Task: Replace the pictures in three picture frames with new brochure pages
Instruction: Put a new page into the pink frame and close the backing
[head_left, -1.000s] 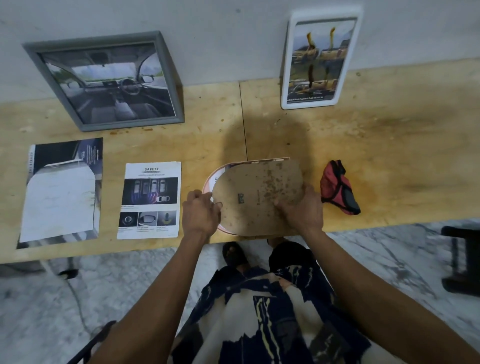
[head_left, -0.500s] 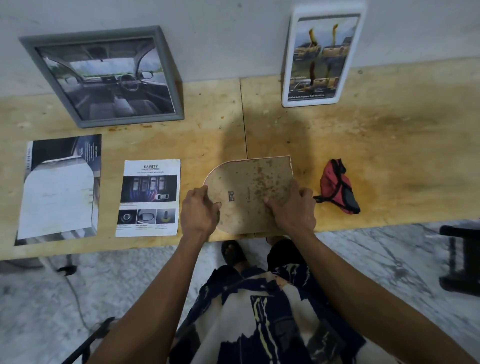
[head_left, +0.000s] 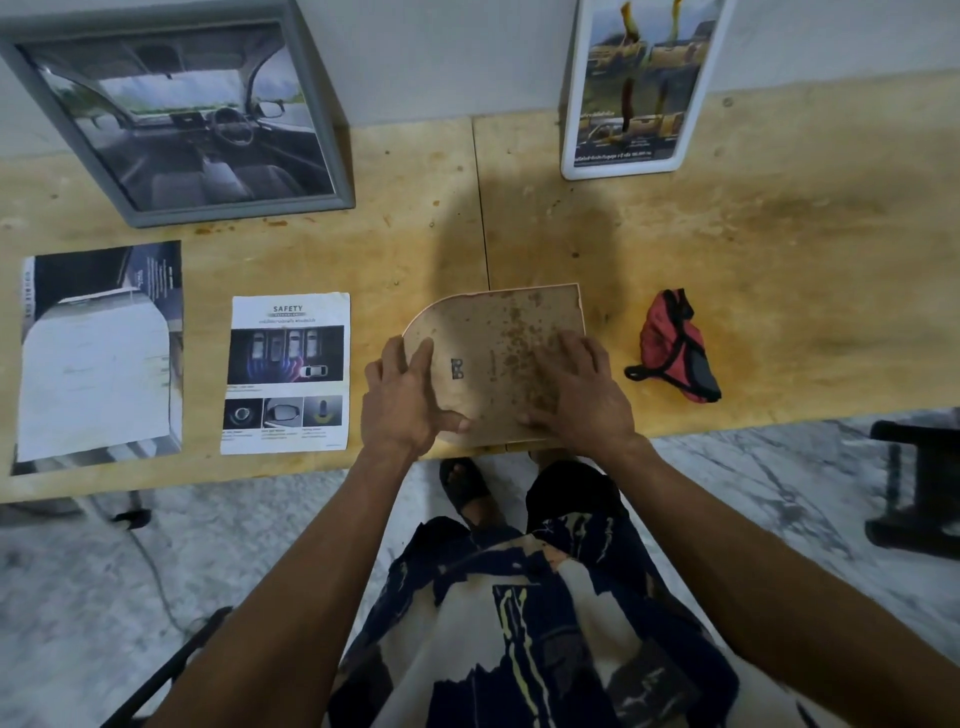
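A picture frame lies face down at the table's front edge, its stained brown arch-shaped backing board (head_left: 498, 338) facing up. My left hand (head_left: 410, 400) grips its rounded left side, thumb on the board near the front. My right hand (head_left: 576, 389) presses flat on the board's right half. A "SAFETY" brochure page (head_left: 287, 373) lies to the left, and a larger dark brochure page (head_left: 98, 353) further left. A grey frame (head_left: 176, 109) with a car-interior picture and a white frame (head_left: 636, 88) with a yellow-car picture lean on the wall.
A red and black cloth pouch (head_left: 675, 348) lies right of the face-down frame. The wooden table (head_left: 779, 234) ends just in front of my hands; marble floor lies below. A dark stool (head_left: 919, 488) stands at the right, a cable (head_left: 150, 561) runs on the floor at left.
The backing board, tilted over the pink-rimmed frame a second ago, now lies flat on it. My right hand has moved up onto the board and flattened; the camera has come closer.
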